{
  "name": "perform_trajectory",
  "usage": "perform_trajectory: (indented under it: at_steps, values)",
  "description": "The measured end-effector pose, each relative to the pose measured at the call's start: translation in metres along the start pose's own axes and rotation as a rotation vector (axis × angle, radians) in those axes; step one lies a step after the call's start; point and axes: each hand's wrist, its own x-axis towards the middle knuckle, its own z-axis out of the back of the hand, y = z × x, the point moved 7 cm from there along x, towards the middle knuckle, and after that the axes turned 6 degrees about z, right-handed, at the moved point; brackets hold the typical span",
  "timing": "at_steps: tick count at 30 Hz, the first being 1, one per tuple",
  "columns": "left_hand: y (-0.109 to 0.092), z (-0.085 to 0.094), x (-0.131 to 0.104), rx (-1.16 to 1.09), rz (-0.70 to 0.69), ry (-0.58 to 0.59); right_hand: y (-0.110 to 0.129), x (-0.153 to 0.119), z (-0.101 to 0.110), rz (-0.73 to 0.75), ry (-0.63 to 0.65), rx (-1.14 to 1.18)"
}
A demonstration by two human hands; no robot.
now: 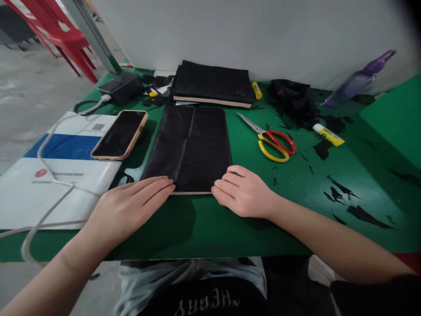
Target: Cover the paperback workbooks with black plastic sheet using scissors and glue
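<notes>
A thin book in a black cover (pixel 197 145) lies in front of me, with a crease down the cover and a pale strip of pages along its near edge. At its near left corner, my left hand (pixel 131 204) has its fingers pressed together over the cover, the thumb hidden. Curled round the near right corner, my right hand (pixel 246 191) also grips the book, and its thumb is out of sight too. Scissors (pixel 272 140) with red and yellow handles lie to the right, blades apart from the book.
Behind lies a thick black-covered book (pixel 213 81). Left are a phone (pixel 121 134), a white-and-blue folder (pixel 62 175), a cable and a black adapter (pixel 121 87). Right are a glue stick (pixel 329 134), its yellow cap (pixel 256 90), black scraps (pixel 292 98) and a purple bottle (pixel 358 81).
</notes>
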Motion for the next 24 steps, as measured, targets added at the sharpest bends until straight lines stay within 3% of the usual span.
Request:
perform_trajectory:
  at_steps: [7, 15, 24]
  values:
    - [-0.002, 0.005, 0.000, 0.012, -0.024, -0.088, 0.004, 0.005, -0.002, -0.082, 0.003, 0.012]
    - [-0.001, 0.004, -0.005, 0.013, -0.049, -0.082, -0.010, -0.001, -0.018, -0.423, 0.034, 0.337]
    - [0.020, 0.007, -0.027, -0.006, 0.173, -0.015, -0.005, 0.000, -0.017, -0.375, 0.078, 0.324]
